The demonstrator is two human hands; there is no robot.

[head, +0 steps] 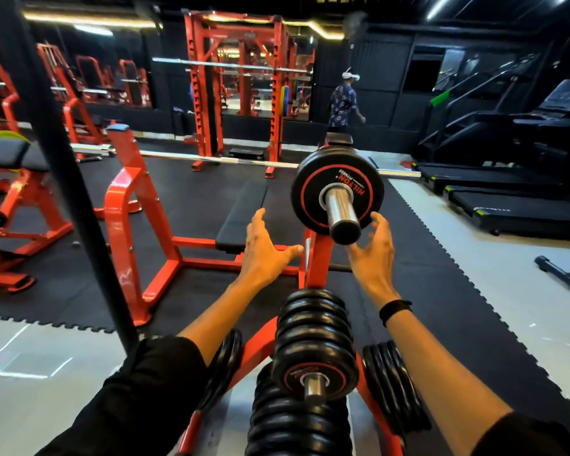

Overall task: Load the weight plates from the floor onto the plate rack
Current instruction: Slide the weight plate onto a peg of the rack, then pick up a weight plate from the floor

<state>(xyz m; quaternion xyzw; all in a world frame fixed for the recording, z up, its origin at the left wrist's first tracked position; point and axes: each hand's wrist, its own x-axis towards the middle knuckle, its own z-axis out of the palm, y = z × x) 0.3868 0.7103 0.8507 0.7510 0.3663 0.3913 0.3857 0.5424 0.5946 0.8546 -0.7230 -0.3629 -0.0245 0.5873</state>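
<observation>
Up top, one weight plate [337, 189] on peg [343, 214], left hand [264, 251], right hand [374, 255], both grips spread.

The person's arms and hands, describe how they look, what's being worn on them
Both hands are bare, no gloves or rings visible: left hand, right hand. Each arm has a black sleeve pushed up, leaving the forearm uncovered. The right wrist carries a slim black wristband, possibly a fitness tracker; the left wrist is bare. No markings show on the sleeves.
</observation>
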